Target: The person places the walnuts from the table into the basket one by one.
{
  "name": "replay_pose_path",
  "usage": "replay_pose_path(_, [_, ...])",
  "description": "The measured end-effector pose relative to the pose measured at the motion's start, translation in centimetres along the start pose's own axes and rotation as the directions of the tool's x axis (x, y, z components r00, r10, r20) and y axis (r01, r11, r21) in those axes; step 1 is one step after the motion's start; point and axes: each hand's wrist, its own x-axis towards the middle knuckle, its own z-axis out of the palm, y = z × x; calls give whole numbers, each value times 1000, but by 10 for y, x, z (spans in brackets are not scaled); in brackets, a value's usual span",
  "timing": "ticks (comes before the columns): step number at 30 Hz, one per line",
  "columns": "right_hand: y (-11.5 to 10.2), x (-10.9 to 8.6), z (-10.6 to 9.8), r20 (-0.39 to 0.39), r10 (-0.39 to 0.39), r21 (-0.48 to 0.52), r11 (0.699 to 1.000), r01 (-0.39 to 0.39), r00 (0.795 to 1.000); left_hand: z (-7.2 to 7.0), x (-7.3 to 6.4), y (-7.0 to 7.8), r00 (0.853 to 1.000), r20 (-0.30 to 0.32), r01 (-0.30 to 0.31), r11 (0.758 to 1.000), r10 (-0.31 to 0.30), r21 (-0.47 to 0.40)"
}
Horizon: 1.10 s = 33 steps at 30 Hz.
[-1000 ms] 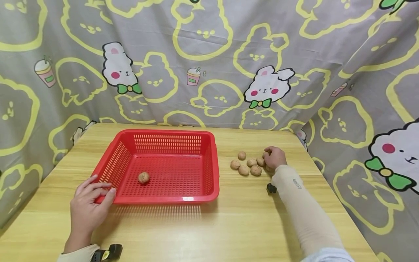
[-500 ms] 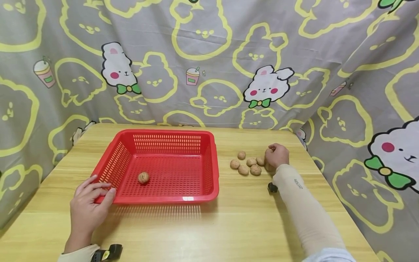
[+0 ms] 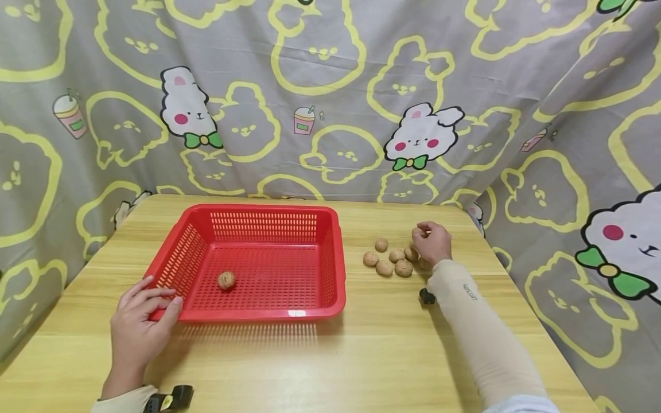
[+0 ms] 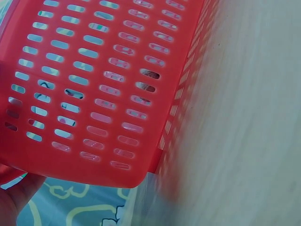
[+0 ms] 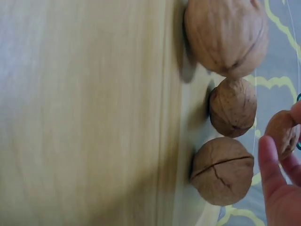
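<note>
In the head view my left hand (image 3: 142, 321) rests at the near left corner of a red plastic basket (image 3: 341, 287), its fingers relaxed over the rim. Part of that hand shows beside the basket's slotted wall (image 4: 89, 94) in the left wrist view. One walnut (image 3: 226, 280) lies on the basket floor. To the right of the basket, my right hand (image 3: 435, 242) pinches a walnut (image 5: 281, 133) between thumb and fingers, raised off the table. Several loose walnuts (image 3: 404, 268) sit just left of and below this hand, some partly hidden by it.
A light wooden table (image 3: 361, 355) carries everything. Behind it and along the sides hangs a grey curtain (image 3: 341, 86) with cartoon prints. A black strap device (image 3: 181, 396) sits on the left wrist, and another (image 3: 427, 296) shows by the right wrist.
My right hand shifted slightly right, then came back left and up, and a walnut now shows at its fingertips. The left hand and basket have stayed still.
</note>
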Motion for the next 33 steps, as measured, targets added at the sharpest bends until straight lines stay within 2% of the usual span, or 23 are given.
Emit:
replay_pose_path(4, [-3,-1,1,-28,6,-4,1000,-6,1000,-1,0,0,1000,6,2,1000,-2,7])
replay_pose_path(7, [-6,-1,3,-21,0,26,1000,0,1000,-1,-1,0,1000,1,-1,1000,1,10])
replay_pose_path(13, [-18,-2,3,-3,-63,127,990,63,998,-1,0,2,1000,4,7,1000,-7,11])
replay_pose_path(17, [-25,-1,3,1,-102,156,983,101,995,-1,0,2,1000,5,1,1000,-1,12])
replay_pose_path(24, [-40,-2,1,94,-150,187,974,130,984,-1,-1,0,1000,-4,-9,1000,9,8])
replay_pose_path(29, [-52,-4,-1,175,-151,203,973,114,973,0,-1,-1,1000,-6,-9,1000,9,2])
replay_pose_path(33, [-61,-5,-3,202,-151,211,972,107,968,-1,0,-1,1000,-2,-8,1000,8,4])
